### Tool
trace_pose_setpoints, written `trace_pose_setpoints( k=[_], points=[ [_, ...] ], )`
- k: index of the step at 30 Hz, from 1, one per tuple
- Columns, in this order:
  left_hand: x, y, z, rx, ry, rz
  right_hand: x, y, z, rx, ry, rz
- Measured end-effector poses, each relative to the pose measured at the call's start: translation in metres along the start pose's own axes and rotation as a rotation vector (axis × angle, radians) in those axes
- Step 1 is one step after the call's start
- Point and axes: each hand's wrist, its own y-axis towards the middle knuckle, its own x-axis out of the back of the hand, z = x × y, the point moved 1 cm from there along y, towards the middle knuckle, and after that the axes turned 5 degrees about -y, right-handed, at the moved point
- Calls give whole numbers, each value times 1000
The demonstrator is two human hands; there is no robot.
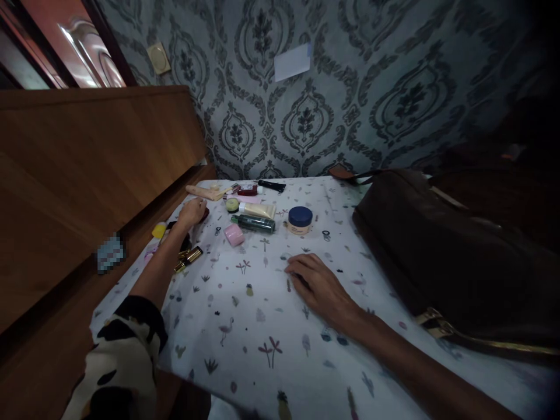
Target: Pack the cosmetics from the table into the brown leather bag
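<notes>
My left hand (192,214) reaches to the left side of the cloth, its fingers curled down over a dark red item (205,215) that they mostly hide. Close to that wrist lie gold-and-black lipstick tubes (189,258) and a yellow-capped item (158,230). My right hand (315,286) rests on the patterned cloth (236,361), fingers loosely bent and nothing visible in them. Beyond it stands a jar with a blue lid (300,220). Between the hands lie a dark green bottle (254,223), a cream tube (258,210), a pink jar (234,234) and a small green-lidded jar (232,205).
A large dark brown bag (433,251) occupies the right side. At the back lie a black tube (272,185), a dark red bottle (247,190) and a peach-coloured long item (203,192). A wooden panel (96,157) borders the left, and a papered wall (332,116) the back.
</notes>
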Motion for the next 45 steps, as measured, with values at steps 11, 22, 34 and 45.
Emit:
trace_pose_setpoints(
  k=[11,22,34,45],
  points=[
    [-16,-36,-21,-61,-87,25,1,-1,1,-31,18,51],
    [9,-97,-30,-193,-176,-124,-2,-1,-2,3,2,21],
    [-3,-126,-25,-217,-342,-177,-2,-1,-1,-11,-1,46],
    [-5,-132,-31,-310,-589,-122,-1,0,0,-14,-3,51]
  ],
)
